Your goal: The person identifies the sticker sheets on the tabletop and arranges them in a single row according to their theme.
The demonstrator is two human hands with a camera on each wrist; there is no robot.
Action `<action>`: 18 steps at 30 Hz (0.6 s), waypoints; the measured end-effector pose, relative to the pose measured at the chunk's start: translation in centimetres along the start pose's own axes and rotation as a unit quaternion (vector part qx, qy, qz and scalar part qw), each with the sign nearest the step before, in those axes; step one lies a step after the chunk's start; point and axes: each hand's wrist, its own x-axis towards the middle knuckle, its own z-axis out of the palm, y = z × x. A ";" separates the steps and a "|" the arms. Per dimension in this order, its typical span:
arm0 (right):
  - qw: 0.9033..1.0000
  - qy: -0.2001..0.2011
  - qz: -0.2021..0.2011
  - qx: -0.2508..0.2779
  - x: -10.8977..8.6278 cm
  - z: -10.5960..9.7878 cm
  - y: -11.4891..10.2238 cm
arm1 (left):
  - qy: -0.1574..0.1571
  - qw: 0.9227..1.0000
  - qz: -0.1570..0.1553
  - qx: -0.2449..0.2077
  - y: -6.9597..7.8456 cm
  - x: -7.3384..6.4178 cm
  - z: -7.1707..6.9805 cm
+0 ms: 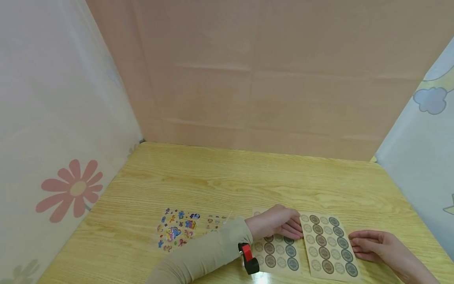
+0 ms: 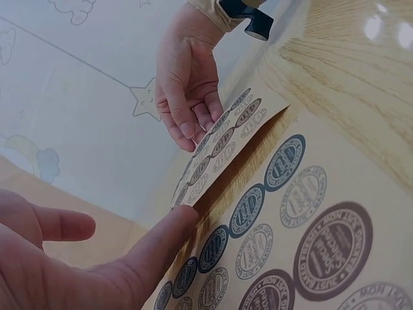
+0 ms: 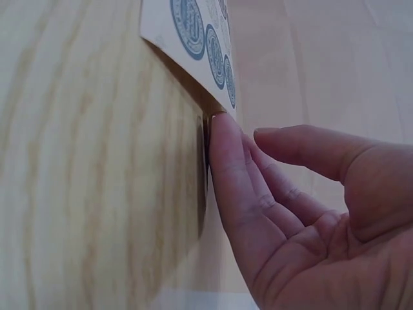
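A tan sheet of round seal stickers [image 1: 330,246] lies between my two hands, printed in brown, dark and pale columns. My left hand [image 1: 274,223] reaches over a second such sheet of stickers [image 1: 278,256], fingertips right at the first sheet's left edge. In the left wrist view, its index finger is extended at that edge and its thumb stands apart. My right hand [image 1: 379,248] touches the opposite edge with nearly straight fingers. Seen from the right wrist, a fingertip is under the sheet's edge, which stands raised off the table, thumb free.
Left of my left forearm lie clear sheets of colourful cartoon stickers [image 1: 173,232], partly hidden by the sleeve. A black and red wrist strap [image 1: 249,258] hangs at the left wrist. The wooden table [image 1: 213,173] ends at a tan backdrop, with patterned cloth on both sides.
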 end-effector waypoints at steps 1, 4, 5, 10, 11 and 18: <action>1.000 -0.003 0.000 0.003 0.0 0.0 0.0 | -0.002 1.000 -0.002 -0.001 0.0 0.0 0.0; 1.000 -0.005 0.004 0.011 0.0 -0.1 0.0 | -0.002 1.000 -0.008 -0.003 0.0 0.0 -0.1; 1.000 -0.004 0.005 0.012 0.0 -0.1 0.0 | -0.002 1.000 -0.009 -0.005 0.1 -0.1 -0.1; 1.000 0.001 0.010 0.011 0.0 -0.2 -0.1 | -0.003 1.000 -0.005 -0.004 0.3 -0.4 -0.1; 1.000 0.001 0.010 0.011 0.0 -0.2 -0.1 | -0.001 1.000 -0.003 -0.005 0.4 -0.5 0.0; 1.000 -0.009 0.002 0.020 0.0 -0.3 -0.1 | 0.010 1.000 -0.004 -0.009 0.8 -0.9 0.2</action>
